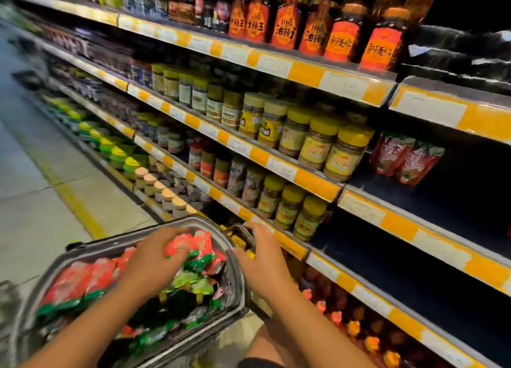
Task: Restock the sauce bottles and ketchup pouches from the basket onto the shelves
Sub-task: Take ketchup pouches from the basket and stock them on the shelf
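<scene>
A grey basket [83, 247] at the lower left is full of red and green ketchup pouches [80, 282]. My left hand [154, 259] reaches into it and its fingers curl over a bunch of red pouches [199, 246] near the far rim. My right hand [262, 259] is at the basket's right edge, fingers bent around a dark handle-like part [240, 230]. Two red ketchup pouches [403, 157] stand on the dark shelf [442, 201] at the right. The picture is blurred.
Shelves with yellow price strips [276, 157] run from upper left to lower right, packed with yellow-lidded jars [320, 143] and, on the top shelf, orange-labelled chilli oil bottles [343, 33]. Bottles with coloured caps [354, 326] fill the lowest shelf. The tiled aisle floor [33, 201] lies left.
</scene>
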A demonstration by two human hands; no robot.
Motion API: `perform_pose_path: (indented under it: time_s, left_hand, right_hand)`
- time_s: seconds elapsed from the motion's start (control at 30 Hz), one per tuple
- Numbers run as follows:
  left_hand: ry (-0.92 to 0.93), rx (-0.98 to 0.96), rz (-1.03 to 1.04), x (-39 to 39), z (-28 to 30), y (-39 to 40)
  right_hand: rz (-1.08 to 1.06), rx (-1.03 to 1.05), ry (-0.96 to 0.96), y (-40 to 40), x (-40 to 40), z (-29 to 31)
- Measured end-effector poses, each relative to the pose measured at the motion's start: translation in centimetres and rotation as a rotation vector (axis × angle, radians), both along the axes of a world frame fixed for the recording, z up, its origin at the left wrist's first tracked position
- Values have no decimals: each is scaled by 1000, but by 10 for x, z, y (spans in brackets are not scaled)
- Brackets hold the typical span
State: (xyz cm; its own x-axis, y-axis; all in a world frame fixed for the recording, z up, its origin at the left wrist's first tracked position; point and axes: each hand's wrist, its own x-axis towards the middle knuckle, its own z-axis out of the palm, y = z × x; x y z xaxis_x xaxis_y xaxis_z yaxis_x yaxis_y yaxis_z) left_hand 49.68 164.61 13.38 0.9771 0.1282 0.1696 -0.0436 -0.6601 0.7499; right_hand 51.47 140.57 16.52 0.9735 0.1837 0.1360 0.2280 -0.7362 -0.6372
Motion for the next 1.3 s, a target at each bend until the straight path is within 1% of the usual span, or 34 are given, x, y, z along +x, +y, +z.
perform_pose_path:
  time_s: [0.17,0.27,0.43,0.53,0.63,0.8,0.9,1.0,1.07,1.13,1.3]
  left_hand:
    - [121,49,115,-22,-51,53]
    - [179,9,173,-31,-75,76]
    - [193,25,198,-26,-96,92]
    - [213,60,218,-12,-104,93]
    - [190,105,204,5,-107,91]
    - [173,244,91,42,-111,87]
    - [201,330,19,60,-123,90]
    - [249,310,-25,66,-138,87]
    - [254,285,15,65,-144,85]
    - [245,261,59,64,-145,85]
    - [184,235,77,65,-150,85]
  right_hand:
    - [86,4,138,58,2,-61]
    - [112,6,222,79,7,-87]
    - [162,-83,242,94,27,-117]
    - [198,-153,214,101,41,-129]
    - [231,-206,170,106,52,-143]
    - [281,-370,38,107,72,-158]
    - [297,-428,-5,108,82,-168]
    - [347,-492,-47,116,91,-178]
    - [363,-502,-64,123,98,-183]
    - [371,-509,-62,127,103,-188]
    - [369,-557,-42,131,113,-199]
